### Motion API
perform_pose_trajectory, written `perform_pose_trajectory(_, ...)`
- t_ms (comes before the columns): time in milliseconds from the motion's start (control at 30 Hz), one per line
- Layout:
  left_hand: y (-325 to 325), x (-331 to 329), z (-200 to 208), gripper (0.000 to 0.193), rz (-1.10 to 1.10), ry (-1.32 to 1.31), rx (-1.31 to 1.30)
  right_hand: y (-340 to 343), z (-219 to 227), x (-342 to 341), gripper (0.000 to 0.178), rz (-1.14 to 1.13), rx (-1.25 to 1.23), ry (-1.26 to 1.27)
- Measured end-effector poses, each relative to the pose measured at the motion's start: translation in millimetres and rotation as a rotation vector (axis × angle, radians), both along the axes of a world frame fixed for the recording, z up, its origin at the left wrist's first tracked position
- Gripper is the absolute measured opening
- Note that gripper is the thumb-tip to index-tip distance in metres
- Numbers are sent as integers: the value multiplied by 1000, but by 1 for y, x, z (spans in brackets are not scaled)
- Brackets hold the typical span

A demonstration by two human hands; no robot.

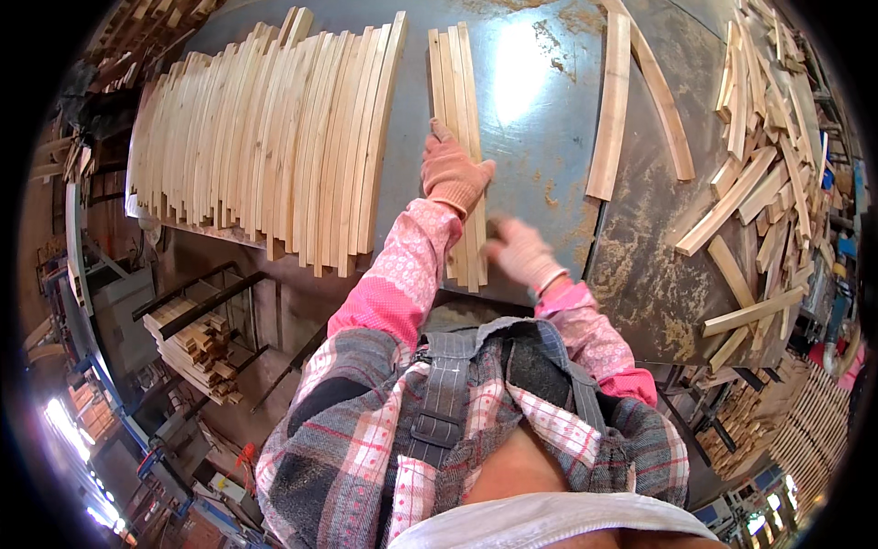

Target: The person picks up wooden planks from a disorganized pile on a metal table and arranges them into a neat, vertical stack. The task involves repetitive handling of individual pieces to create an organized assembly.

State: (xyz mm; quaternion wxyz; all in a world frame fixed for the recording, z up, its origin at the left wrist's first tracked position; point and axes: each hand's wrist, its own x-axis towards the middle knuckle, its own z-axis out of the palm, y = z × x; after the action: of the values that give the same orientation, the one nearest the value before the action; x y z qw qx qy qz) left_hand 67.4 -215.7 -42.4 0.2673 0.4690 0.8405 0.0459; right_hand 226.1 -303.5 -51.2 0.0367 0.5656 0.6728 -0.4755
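Observation:
My left hand [455,172], in an orange-pink glove, lies across a small bundle of wooden strips [455,78] on the metal table. Its thumb is at the bundle's right side and a finger reaches forward over the strips, so it grips them from above. Just right of the bundle's near end is my right hand [524,253], also gloved. Motion smears its fingers, and I cannot make out anything in them. To the left, a wide row of wooden strips [265,137] lies side by side, with uneven ends.
Two longer curved wooden pieces, one nearer [611,110] and one beyond it [660,91], lie right of the bundle. A jumbled heap of wood offcuts [754,197] covers the far right. Sawdust marks the metal tabletop [526,137]. Stacked wood [197,352] sits on a rack below left.

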Motion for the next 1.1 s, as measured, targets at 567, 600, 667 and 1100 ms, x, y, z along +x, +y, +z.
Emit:
perform_pose_trajectory(567,10,-162,-78,27,593,-1584,476,147,7,130,86,-631,466,-154)
perform_pose_trajectory(600,16,-87,12,35,367,-1455,305,136,11,158,83,-747,424,-188)
perform_pose_trajectory(667,7,-110,-1,57,159,-803,337,156,10,180,84,-811,338,113)
perform_pose_trajectory(1100,-25,-96,-12,69,-360,356,334,188,-8,235,82,-600,252,-592)
